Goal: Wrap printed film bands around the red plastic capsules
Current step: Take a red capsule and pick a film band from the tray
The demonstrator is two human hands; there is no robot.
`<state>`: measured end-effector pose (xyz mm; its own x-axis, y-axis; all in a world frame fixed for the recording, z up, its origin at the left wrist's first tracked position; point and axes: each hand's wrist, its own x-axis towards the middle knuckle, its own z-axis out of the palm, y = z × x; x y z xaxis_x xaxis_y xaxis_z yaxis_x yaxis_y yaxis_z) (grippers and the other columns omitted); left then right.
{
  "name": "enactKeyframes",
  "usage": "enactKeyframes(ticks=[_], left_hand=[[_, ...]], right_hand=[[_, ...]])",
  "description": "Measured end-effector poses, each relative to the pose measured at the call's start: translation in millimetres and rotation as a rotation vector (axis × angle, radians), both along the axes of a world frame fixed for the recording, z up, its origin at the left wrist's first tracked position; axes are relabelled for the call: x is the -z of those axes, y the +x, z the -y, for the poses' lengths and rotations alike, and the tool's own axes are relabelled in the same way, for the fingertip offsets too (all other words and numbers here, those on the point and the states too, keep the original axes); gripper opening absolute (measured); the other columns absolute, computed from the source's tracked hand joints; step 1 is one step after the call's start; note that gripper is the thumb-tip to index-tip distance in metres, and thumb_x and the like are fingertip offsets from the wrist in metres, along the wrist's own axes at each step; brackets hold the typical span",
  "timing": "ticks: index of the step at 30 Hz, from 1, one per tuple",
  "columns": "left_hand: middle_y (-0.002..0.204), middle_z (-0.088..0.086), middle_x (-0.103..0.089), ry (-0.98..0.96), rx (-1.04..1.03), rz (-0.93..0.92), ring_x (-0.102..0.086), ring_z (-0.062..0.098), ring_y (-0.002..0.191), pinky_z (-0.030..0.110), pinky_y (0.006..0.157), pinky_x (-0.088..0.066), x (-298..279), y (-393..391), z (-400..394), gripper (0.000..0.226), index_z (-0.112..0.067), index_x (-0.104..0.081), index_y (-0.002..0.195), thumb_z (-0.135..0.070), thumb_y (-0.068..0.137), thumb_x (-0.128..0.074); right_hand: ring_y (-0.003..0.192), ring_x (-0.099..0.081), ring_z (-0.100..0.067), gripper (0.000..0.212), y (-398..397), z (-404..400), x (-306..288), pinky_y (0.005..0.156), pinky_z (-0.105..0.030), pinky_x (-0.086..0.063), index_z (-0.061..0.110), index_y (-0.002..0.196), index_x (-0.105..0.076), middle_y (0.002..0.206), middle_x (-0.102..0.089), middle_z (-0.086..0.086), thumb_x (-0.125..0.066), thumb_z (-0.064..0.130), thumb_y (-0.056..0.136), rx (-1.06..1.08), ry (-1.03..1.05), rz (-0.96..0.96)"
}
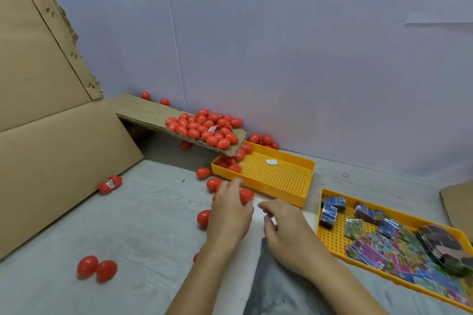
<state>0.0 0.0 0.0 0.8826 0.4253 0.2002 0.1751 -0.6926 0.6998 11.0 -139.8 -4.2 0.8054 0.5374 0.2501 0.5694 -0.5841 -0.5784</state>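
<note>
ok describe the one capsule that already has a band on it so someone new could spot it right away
Start at the big cardboard sheet leaning on the left. At the foot of its lower edge, on the grey surface, lies a red capsule, apart from the others. Unlike the plain red capsules scattered nearby, it has a printed band round its middle.

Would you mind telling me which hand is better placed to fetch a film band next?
Right hand: it lies beside the tray of bands, while the left hand covers a capsule.

Glossy red egg-shaped capsules heaped on cardboard; printed film bands fill a tray.
</note>
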Motion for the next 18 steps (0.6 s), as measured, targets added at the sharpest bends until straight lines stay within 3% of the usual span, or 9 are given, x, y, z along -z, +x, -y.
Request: enactKeyframes(ticks=[2,5,10,13,15,18], left_hand=[[0.129,-0.002,-0.055,-0.012,-0.008,-0.016,-0.055,0.018,0.118,0.029,0.091,-0.049,1.1,10.0,-2.2,0.043,-0.021,-0.053,0.131,-0.021,0.091,-0.068],[0.127,0.003,-0.058,0.013,-0.015,-0.085,-0.056,0.022,0.119,0.033,0.093,-0.049,1.3,22.4,-1.1,0.040,-0.018,-0.054,0.128,-0.020,0.091,-0.068],[0.118,0.004,-0.062,0.058,-0.018,-0.116,-0.059,0.020,0.108,0.030,0.084,-0.050,3.1,31.5,2.5,0.023,-0.016,-0.060,0.115,-0.023,0.093,-0.064],[0.112,0.000,-0.063,0.019,0.004,-0.049,-0.058,0.014,0.101,0.022,0.079,-0.049,3.8,28.2,4.7,0.021,-0.014,-0.060,0.114,-0.023,0.096,-0.060],[0.098,-0.011,-0.062,-0.062,0.055,0.052,-0.058,0.009,0.090,0.010,0.066,-0.043,1.1,20.7,9.2,0.014,-0.017,-0.061,0.110,-0.021,0.099,-0.053],[0.081,-0.010,-0.062,-0.288,0.113,0.122,-0.061,0.010,0.072,0.018,0.059,-0.047,-5.8,10.6,19.9,0.020,-0.021,-0.062,0.102,-0.020,0.104,-0.041]], right_hand=[[0.094,-0.050,-0.003,0.031,8.1,-12.6,0.0,0.083,-0.003,-0.034,0.021,0.118,-0.063,0.101,-0.056,0.009,-0.047,0.008,0.095,-0.001,0.073,0.016],[0.085,-0.046,-0.004,0.027,15.4,-23.2,6.4,0.076,-0.004,-0.032,0.022,0.102,-0.061,0.095,-0.056,0.004,-0.045,0.003,0.091,-0.015,0.045,0.001],[0.104,-0.049,-0.005,0.040,13.4,-16.8,10.6,0.091,-0.005,-0.034,0.016,0.131,-0.056,0.114,-0.052,0.005,-0.045,0.006,0.093,0.053,0.103,0.015],[0.110,-0.048,0.000,0.045,7.9,-14.0,3.9,0.094,-0.005,-0.034,0.016,0.138,-0.051,0.122,-0.050,0.008,-0.045,0.008,0.094,0.072,0.151,0.029],[0.108,-0.045,0.007,0.045,4.9,-7.8,-3.4,0.094,-0.004,-0.035,0.019,0.138,-0.051,0.119,-0.049,0.014,-0.045,0.010,0.094,0.075,0.194,0.047],[0.110,-0.045,0.009,0.042,0.4,11.8,-19.0,0.095,-0.014,-0.044,0.022,0.136,-0.054,0.117,-0.050,0.019,-0.045,0.013,0.096,0.093,0.208,0.079]])
